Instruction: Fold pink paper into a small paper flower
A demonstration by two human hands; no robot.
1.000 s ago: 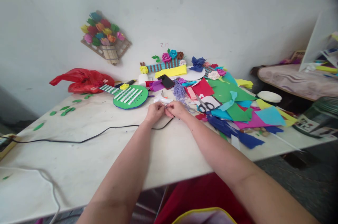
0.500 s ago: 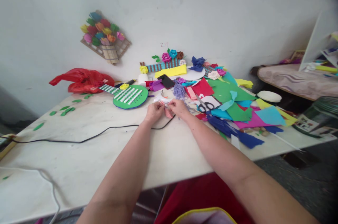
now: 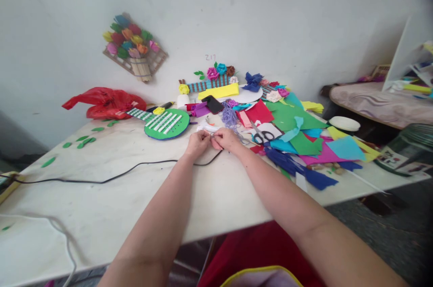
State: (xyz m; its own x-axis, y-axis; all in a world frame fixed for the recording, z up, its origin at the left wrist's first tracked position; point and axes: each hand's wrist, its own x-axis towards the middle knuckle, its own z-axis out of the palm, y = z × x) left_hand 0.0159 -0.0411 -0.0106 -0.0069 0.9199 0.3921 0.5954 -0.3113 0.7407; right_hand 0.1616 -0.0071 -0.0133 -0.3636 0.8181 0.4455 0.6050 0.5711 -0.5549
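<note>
Between my two hands is a small piece of pink crepe paper point(image 3: 217, 143), held just above the white table point(image 3: 135, 215). My left hand point(image 3: 198, 144) pinches its left side with fingers closed. On the other side my right hand point(image 3: 227, 139) grips it between thumb and fingertips. The fingers cover much of the paper, so its full shape is hidden. Just behind the hands lies a crumpled white item point(image 3: 204, 126). Lavender yarn point(image 3: 230, 116) sits behind my right hand, and black-handled scissors point(image 3: 263, 136) rest to its right.
A green paper guitar point(image 3: 167, 124) lies to the left, near a red plastic bag point(image 3: 108, 103). Coloured paper scraps point(image 3: 297, 118) cover the right side. A black cable point(image 3: 111, 177) crosses the table. A glass jar point(image 3: 407, 149) stands at the right edge.
My fingertips have come slightly closer together around the pink crepe paper, and its lower part has shifted a little. The arms and surrounding things stay where they were.
</note>
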